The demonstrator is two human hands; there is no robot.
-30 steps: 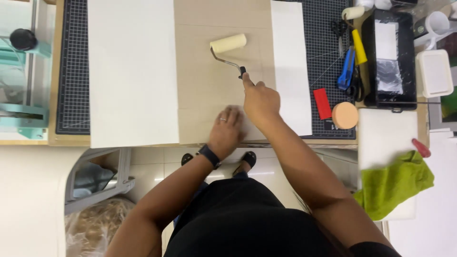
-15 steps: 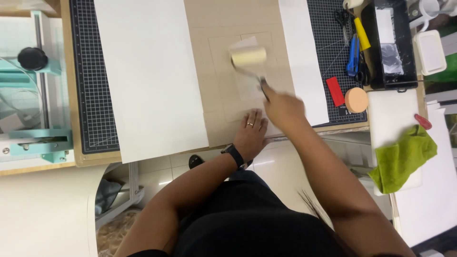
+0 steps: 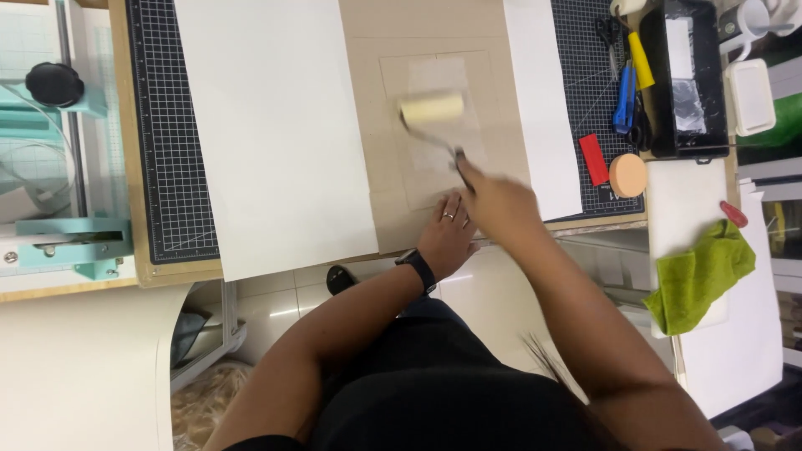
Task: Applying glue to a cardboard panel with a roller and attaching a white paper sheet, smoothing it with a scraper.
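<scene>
My right hand (image 3: 494, 202) grips the handle of a small cream foam paint roller (image 3: 431, 109), whose head lies on a tan cardboard sheet (image 3: 434, 125) over a paler rectangular patch. My left hand (image 3: 445, 236), with a ring and a black wrist watch, presses flat on the near edge of that cardboard. The right hand is motion-blurred. A large white sheet (image 3: 276, 134) lies to the left of the cardboard and a narrower white strip (image 3: 541, 108) to its right, both on a black gridded cutting mat (image 3: 163, 150).
A teal paper trimmer (image 3: 58, 167) stands at the far left. At the right are a black roller tray (image 3: 685, 79), scissors, a yellow and a blue tool, a red block (image 3: 594, 159), an orange round sponge (image 3: 627, 174) and a green cloth (image 3: 700, 274). Tiled floor lies below the table edge.
The roller has travelled back toward me over the cardboard, and my right hand has pulled nearer the left hand. The camera view has shifted, so the table now sits further right and lower in the frame.
</scene>
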